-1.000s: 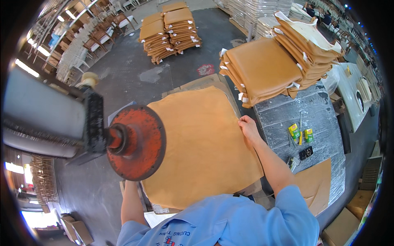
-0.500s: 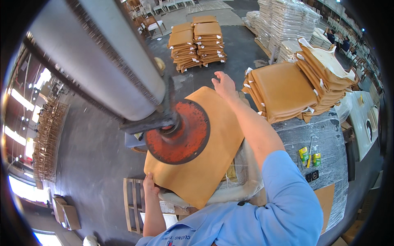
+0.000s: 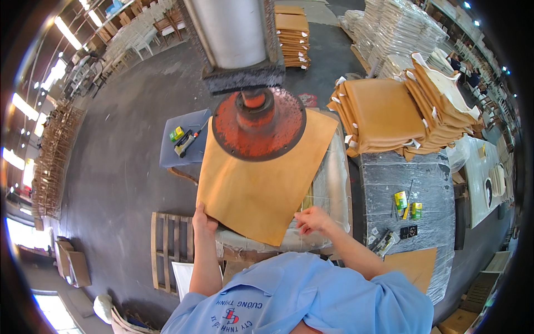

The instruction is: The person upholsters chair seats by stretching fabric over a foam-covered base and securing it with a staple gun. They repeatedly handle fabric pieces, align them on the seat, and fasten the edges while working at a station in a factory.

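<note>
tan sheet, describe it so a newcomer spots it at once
Find the red disc below the grey cylinder. It partly hides the tan sheet, held at one edge by the left hand. Unlike the stacked tan cushions, it is one thin sheet.

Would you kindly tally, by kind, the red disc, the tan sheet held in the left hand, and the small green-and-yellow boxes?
Red disc: 1
Tan sheet: 1
Small green-and-yellow boxes: 3
Total: 5
</note>
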The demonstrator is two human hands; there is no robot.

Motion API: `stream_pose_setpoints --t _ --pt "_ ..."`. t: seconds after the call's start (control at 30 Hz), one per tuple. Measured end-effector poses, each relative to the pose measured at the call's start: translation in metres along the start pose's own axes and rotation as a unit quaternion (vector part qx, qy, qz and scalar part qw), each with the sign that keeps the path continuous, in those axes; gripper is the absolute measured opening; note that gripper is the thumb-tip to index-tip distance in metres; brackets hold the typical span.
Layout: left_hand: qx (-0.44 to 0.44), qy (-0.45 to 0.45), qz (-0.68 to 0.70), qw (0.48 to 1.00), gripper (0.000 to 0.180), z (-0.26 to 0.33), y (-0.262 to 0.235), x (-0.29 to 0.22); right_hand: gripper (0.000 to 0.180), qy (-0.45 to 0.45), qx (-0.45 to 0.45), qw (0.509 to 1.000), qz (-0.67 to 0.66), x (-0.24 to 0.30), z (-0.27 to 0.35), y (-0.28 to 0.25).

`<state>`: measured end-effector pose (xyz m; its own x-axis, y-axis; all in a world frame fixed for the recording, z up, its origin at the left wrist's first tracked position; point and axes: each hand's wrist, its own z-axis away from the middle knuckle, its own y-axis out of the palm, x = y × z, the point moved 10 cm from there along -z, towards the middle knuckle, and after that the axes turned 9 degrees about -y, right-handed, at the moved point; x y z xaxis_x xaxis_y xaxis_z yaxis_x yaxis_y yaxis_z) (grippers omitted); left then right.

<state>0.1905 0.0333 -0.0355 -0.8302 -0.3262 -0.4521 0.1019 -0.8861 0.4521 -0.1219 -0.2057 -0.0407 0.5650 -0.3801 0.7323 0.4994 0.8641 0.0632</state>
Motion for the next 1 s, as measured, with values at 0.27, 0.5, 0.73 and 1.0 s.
stream_pose_setpoints --t 0.27,0.5,0.73,1.0 --pt "0.031 -0.025 0.025 0.999 0.042 -0.003 0.008 -0.015 0.039 0.084 -0.006 0.995 -0.059 -0.028 -0.015 0.058" --pt "0.112 -0.026 0.013 0.993 0.043 -0.007 0.038 0.009 0.027 0.097 -0.026 0.991 -0.09 -0.054 -0.04 0.055" --pt "0.074 -0.043 0.004 0.996 0.037 0.007 0.03 -0.005 0.035 0.063 -0.024 0.994 0.083 -0.019 -0.046 0.079" --pt "0.093 -0.054 0.017 0.994 0.037 -0.006 0.037 -0.008 0.03 0.056 -0.111 0.99 0.06 -0.014 -0.042 0.075"
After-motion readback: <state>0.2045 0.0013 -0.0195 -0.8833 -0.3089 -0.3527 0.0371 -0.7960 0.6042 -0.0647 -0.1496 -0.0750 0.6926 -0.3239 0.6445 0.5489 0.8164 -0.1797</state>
